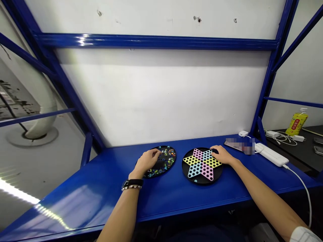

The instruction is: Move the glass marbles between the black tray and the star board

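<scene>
A round black tray (161,164) on the blue table holds many small glass marbles of mixed colours. Over its left side is my left hand (147,160), wearing a dark watch and a beaded bracelet. The thumb and fingers are pinched together; what lies between them, if anything, is hidden. To the right sits a round black Chinese checkers board (202,163) with a pink, yellow and blue star full of holes. My right hand (221,155) grips its upper right rim, fingers bent over the edge. A light blue spot shows on the board's near rim.
Behind my right hand lie a phone (237,147) and a white power strip (271,154) with a cable. A white charger (243,133) stands at the back. Blue frame posts and a white panel (164,97) enclose the table. A yellow bottle (297,123) stands on the black side table.
</scene>
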`<act>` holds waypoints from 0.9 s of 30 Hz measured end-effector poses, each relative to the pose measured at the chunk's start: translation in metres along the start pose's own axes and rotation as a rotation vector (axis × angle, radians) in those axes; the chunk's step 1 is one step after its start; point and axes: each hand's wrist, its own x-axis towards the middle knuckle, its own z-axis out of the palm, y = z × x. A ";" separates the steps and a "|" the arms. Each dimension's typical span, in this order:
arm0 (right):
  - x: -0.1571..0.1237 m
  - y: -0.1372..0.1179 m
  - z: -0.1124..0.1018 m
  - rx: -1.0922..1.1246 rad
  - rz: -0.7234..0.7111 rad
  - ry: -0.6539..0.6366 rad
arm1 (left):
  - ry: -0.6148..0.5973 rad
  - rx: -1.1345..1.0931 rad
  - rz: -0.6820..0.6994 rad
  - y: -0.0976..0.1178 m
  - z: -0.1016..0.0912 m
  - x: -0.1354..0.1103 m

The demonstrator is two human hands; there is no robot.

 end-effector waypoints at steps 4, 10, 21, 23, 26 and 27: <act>0.002 0.003 0.002 0.010 -0.017 0.023 | 0.017 0.000 0.003 -0.005 0.003 0.001; -0.001 -0.001 0.001 0.010 -0.024 0.026 | -0.155 -0.036 0.138 0.001 0.010 0.000; 0.001 0.000 0.001 0.013 -0.023 0.024 | -0.103 -0.297 0.371 0.077 0.026 -0.022; 0.000 0.000 0.000 0.018 -0.023 0.022 | -0.196 -0.302 0.449 0.087 0.033 -0.026; -0.001 -0.001 0.000 0.022 -0.017 0.027 | -0.200 -0.272 0.492 0.086 0.034 -0.025; -0.001 -0.002 0.000 0.023 -0.017 0.028 | -0.152 -0.264 0.477 0.082 0.032 -0.023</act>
